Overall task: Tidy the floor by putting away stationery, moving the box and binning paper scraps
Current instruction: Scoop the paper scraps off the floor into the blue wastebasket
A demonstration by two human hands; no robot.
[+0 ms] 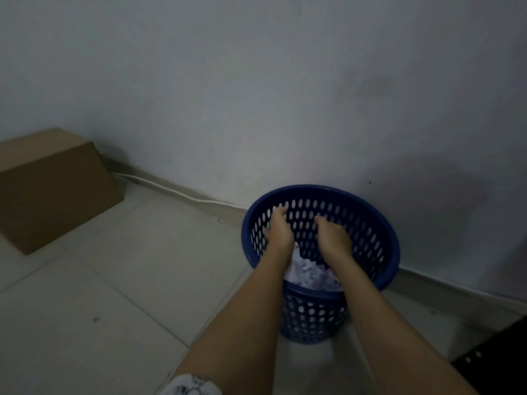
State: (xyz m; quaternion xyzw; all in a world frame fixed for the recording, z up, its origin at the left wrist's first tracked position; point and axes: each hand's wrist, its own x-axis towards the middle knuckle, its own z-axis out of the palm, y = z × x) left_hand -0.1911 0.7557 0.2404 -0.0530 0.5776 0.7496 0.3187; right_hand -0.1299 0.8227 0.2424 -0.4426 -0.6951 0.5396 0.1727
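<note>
A blue perforated bin [373, 215] stands on the tiled floor against the wall. White paper scraps [309, 276] lie piled inside it. Both my hands reach over its rim into the opening. My left hand [278, 228] hangs with fingers loosely bent downward, nothing visible in it. My right hand [332, 235] is beside it, fingers also drooping and holding nothing I can see. A brown cardboard box [54, 192] sits closed on the floor at the far left by the wall.
A white cable [171, 191] runs along the skirting between the box and the bin. A dark object [502, 363] fills the bottom right corner. Pale floor tiles [114, 309] spread out on the left.
</note>
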